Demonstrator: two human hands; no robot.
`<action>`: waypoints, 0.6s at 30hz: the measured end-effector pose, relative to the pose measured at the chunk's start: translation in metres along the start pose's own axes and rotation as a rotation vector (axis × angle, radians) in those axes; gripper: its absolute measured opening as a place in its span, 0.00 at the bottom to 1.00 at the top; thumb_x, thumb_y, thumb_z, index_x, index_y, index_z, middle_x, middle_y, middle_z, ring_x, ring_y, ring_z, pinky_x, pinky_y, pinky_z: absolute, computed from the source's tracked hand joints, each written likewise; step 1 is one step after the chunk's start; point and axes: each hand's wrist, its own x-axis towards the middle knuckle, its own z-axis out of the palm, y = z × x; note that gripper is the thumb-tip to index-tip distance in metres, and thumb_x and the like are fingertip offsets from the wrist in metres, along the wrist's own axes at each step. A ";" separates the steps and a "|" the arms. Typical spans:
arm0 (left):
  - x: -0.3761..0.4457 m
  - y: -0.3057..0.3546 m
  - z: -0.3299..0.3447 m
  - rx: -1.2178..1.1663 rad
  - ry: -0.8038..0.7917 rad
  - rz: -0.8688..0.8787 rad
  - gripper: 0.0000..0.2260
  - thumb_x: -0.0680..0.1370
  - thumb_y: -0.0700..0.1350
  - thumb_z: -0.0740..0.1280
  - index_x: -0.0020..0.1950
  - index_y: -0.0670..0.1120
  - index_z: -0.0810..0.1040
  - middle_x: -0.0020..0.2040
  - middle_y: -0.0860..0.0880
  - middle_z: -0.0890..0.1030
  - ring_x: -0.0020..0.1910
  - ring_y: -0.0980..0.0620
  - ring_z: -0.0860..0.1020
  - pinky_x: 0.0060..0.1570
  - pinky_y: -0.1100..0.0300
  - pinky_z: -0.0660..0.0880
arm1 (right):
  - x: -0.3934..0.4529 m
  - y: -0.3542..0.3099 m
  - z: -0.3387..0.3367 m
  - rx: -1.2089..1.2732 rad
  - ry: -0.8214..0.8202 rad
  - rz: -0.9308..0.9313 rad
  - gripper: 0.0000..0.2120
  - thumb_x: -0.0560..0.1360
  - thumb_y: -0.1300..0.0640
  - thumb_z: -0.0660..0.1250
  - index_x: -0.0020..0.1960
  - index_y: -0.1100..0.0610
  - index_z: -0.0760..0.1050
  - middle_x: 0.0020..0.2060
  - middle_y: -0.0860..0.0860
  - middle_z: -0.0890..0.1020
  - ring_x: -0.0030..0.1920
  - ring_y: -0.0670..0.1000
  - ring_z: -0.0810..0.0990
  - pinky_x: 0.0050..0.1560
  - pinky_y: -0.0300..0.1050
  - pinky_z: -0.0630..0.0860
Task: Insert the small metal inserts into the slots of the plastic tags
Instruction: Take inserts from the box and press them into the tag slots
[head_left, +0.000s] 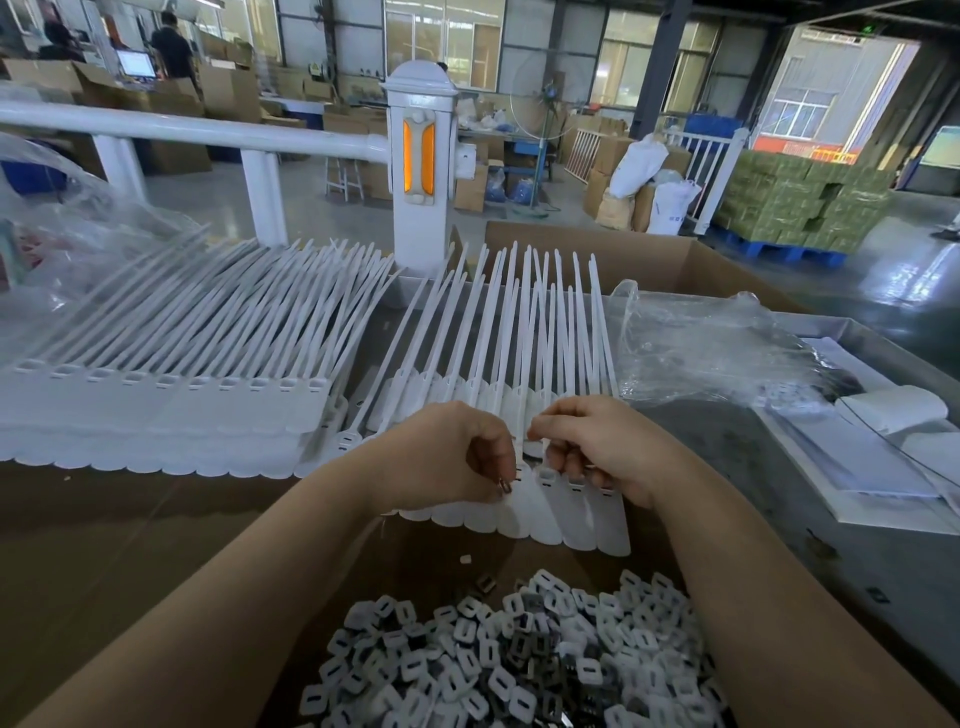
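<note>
**Inserts go in 1 tag at a time at the bench**

We work over a fanned row of white plastic tags (540, 506), both hands curled at the slotted heads. Our left hand (441, 460) pinches a small metal insert (505, 487) between thumb and fingertips, just beside the slot of the tag at the row's left end; we cannot tell whether it has entered yet. Our right hand (605, 447) grips the thin strap (524, 364) of a tag, fingers folded over the neighbouring heads. To the left lies a larger stack of tags (156, 415); whether its slots are filled is too small to read. Below our wrists a heap of loose inserts (519, 660) fills the cardboard box (130, 545), so we judge plenty of the job remains.
</note>
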 end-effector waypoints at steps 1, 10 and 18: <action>-0.001 0.000 -0.003 -0.017 -0.028 -0.010 0.09 0.71 0.39 0.75 0.45 0.52 0.82 0.42 0.54 0.83 0.41 0.59 0.80 0.43 0.68 0.77 | 0.001 0.000 0.000 -0.002 -0.001 0.000 0.07 0.80 0.55 0.67 0.50 0.57 0.81 0.28 0.49 0.80 0.23 0.45 0.71 0.20 0.36 0.63; -0.002 -0.002 -0.011 0.095 -0.006 -0.057 0.08 0.75 0.44 0.73 0.46 0.58 0.79 0.41 0.56 0.79 0.39 0.60 0.77 0.40 0.66 0.73 | -0.001 0.001 -0.002 -0.011 0.004 0.006 0.06 0.79 0.55 0.68 0.49 0.56 0.82 0.29 0.49 0.81 0.24 0.44 0.72 0.22 0.36 0.65; 0.004 0.005 0.007 0.208 0.003 -0.044 0.04 0.75 0.48 0.73 0.47 0.55 0.80 0.40 0.56 0.80 0.40 0.59 0.77 0.38 0.68 0.72 | -0.003 -0.001 -0.001 -0.015 0.007 0.006 0.06 0.79 0.55 0.68 0.49 0.56 0.82 0.30 0.50 0.81 0.25 0.44 0.72 0.23 0.37 0.64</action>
